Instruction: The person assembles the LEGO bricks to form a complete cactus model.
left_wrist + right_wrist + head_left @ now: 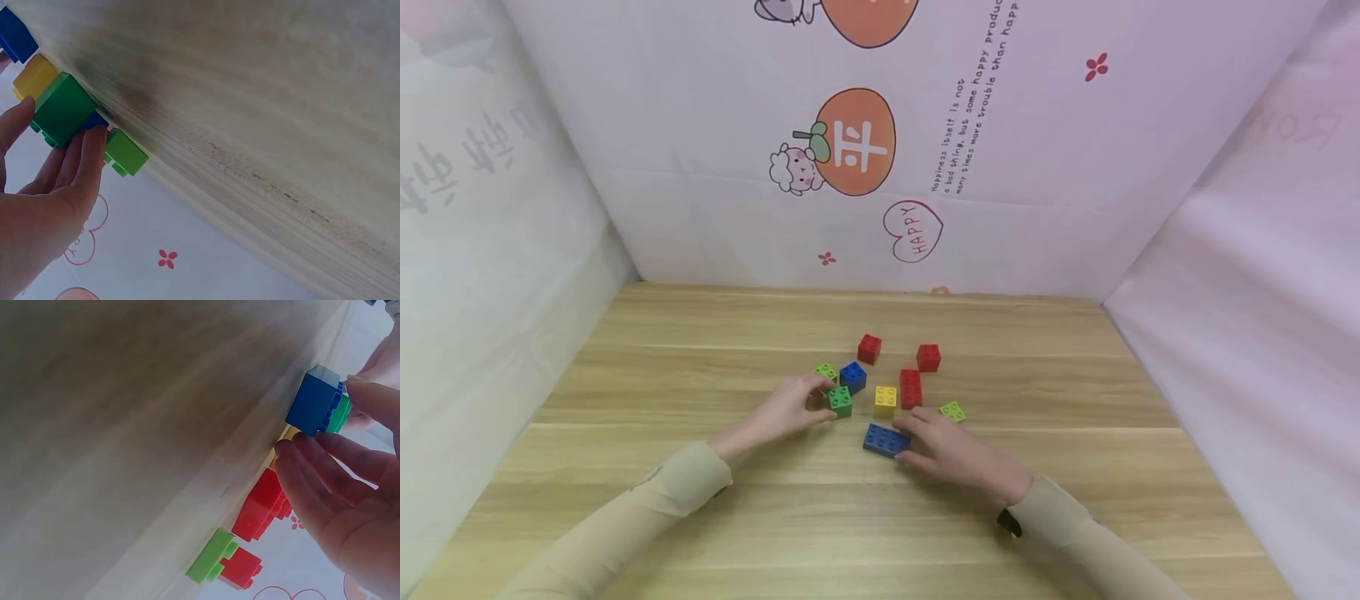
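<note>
In the head view my left hand holds a green square block between thumb and fingers. A blue square block and a light green block are just beyond it. My right hand has its thumb and fingers at opposite sides of the right end of a long blue brick. Both fingertips and thumb meet this brick's sides in the right wrist view, where its face shows large. A yellow block stands between the two hands, beyond the long blue brick.
A long red brick lies right of the yellow block. Two red square blocks, one left and one right, stand farther back. Another light green block is beyond my right hand. Printed white cloth walls in the wooden table.
</note>
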Available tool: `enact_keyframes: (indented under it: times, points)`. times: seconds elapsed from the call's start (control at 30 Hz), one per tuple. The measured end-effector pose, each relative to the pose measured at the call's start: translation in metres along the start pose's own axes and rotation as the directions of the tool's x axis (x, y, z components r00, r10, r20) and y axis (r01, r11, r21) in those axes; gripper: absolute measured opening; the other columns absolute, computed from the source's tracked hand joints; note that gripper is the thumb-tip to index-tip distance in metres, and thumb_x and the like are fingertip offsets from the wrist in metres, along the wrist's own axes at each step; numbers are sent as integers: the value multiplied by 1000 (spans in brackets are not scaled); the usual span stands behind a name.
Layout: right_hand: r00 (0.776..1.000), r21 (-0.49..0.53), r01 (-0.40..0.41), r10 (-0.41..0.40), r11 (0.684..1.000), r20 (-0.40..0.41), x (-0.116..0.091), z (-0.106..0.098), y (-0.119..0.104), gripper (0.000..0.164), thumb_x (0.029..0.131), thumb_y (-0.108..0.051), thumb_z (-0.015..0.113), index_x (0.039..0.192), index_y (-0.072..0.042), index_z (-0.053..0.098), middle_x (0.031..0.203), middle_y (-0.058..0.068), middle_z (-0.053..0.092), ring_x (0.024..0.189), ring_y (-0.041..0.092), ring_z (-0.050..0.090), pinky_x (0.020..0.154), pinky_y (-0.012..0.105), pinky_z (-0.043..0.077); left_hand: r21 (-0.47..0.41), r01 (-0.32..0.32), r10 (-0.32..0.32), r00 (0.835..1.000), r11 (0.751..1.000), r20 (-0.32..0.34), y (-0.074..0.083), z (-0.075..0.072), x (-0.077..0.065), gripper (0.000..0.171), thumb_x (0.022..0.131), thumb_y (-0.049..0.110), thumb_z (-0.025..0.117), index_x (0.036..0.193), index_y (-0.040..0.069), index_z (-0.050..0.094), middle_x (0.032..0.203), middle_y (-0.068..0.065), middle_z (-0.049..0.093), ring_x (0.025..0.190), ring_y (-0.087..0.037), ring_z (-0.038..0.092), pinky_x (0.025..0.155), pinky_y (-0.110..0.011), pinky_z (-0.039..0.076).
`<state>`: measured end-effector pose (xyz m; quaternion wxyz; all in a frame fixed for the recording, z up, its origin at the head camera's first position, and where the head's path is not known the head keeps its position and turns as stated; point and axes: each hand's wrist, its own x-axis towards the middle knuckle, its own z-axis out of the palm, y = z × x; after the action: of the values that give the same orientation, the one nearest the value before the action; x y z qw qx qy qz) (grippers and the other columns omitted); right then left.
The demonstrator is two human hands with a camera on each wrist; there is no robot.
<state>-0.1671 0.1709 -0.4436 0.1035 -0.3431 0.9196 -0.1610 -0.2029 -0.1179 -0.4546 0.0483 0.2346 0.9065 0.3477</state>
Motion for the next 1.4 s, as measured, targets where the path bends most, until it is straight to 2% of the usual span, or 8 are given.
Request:
enact_keyframes:
  times: [0.33,0.67,0.97,1.2,1.4]
  points:
    - [1000,-1,-6,6,1000,5,8,-2,-4,44,93,-36,69,129,-12,62,111,-2,65,94,7,61,86,24,58,6,-6,6,1000,1000,-2,0,0,2,40,84,15,77,119,-1,64,112,-15,71,102,-27,68,91,-40,59]
    - [1000,-53,-10,11,999,14,15,0,-7,45,89,-39,72,125,-13,65,112,-1,68,95,6,63,84,24,58,22,-6,6,1000,1000,2,-1,2,2,38,86,14,76,119,-1,64,110,-14,71,101,-25,69,89,-38,60]
    - [1000,-43,-22,22,999,10,17,1,-8,42,89,-34,74,123,-12,66,112,0,69,95,7,65,83,22,59,17,-1,1,1000,1000,10,1,1,2,38,86,14,75,120,0,65,112,-14,71,101,-25,69,89,-37,60]
    - [999,-43,26,-28,999,-36,16,3,-9,36,88,-27,75,118,-9,68,105,2,70,90,8,66,78,21,58,12,-31,31,999,999,22,-1,1,1,37,86,13,75,120,0,66,113,-13,72,99,-23,69,87,-34,60]
    - [998,-45,45,-48,998,-51,14,4,-8,34,88,-26,75,117,-9,68,106,2,70,90,8,66,77,20,58,2,-36,36,999,999,41,0,1,0,38,86,12,75,121,1,66,115,-13,71,100,-22,68,88,-34,60]
